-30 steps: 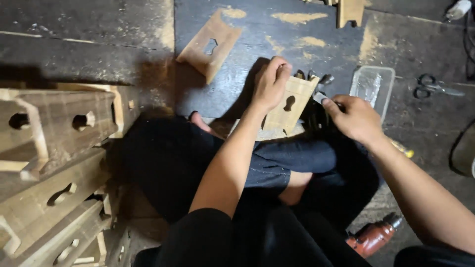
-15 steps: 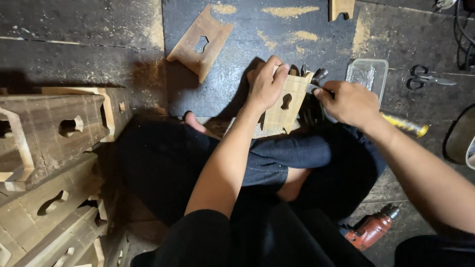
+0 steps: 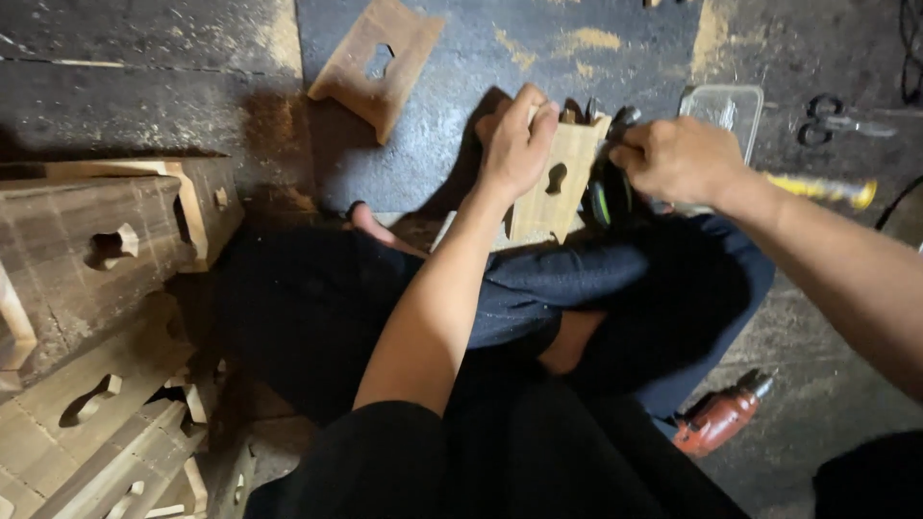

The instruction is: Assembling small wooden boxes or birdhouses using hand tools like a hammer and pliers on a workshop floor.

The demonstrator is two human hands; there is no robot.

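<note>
Wooden board with a keyhole-shaped cutout stands propped against the seated person's crossed legs, the left hand clenched over its top edge to steady it. Right hand grips a dark power tool pressed against the board's right edge, so shaping that edge looks like the step in hand. Any next stroke calls for a firm hold, fingers kept off the tool's path.

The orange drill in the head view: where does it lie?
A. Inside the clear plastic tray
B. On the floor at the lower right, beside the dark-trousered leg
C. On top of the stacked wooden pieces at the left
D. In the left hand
B: the orange drill lies on the floor, untouched by either hand.
</note>
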